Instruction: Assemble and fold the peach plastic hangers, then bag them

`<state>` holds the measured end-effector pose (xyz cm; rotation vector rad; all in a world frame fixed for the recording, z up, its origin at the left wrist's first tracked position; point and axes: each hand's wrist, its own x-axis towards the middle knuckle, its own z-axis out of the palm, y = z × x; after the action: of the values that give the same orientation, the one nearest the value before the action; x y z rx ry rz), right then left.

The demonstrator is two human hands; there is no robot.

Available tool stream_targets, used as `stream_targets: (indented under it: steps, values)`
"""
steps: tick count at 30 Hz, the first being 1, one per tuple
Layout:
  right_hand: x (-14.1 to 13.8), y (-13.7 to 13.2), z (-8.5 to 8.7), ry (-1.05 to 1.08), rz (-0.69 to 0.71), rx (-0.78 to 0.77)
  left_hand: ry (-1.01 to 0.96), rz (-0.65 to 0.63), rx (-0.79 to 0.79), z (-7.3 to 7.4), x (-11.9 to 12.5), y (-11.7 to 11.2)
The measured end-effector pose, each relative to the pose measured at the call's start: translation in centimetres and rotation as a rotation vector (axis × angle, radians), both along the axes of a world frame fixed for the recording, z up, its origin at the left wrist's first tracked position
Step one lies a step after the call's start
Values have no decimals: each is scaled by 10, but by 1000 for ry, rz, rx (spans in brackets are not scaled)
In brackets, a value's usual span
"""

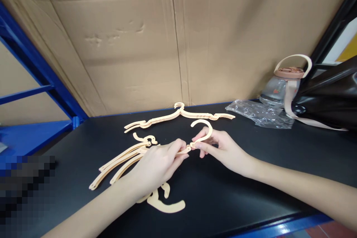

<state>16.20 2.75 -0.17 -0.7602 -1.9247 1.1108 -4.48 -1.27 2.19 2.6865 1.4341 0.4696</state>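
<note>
Pinching hook [211, 130] between closed right fingers [206, 148] and strip [184, 151] between closed left fingers [177, 144], seemingly to keep both aligned.

No text is legible (red marks [276, 91] on the bottle [268, 88] included).

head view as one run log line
left hand: holds arm piece; right hand: holds hook; pieces: end to end; hangers: behind hands
</note>
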Motion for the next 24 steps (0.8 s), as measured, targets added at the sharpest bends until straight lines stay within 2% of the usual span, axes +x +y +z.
stream_targets:
  steps: [7, 10, 16, 24]
  values:
    - [6, -1, 0, -354, -54, 582, -32, 43, -61, -8, 3, 0]
    - [7, -2, -1, -427, -42, 719, -47, 63, -92, -12, 7, 0]
    - [4, -4, -3, -486, -4, 835, 37, 87, -38, -21, 14, -4]
    - [7, 1, 3, -449, 0, 667, 54, 89, 186, -25, 13, -5]
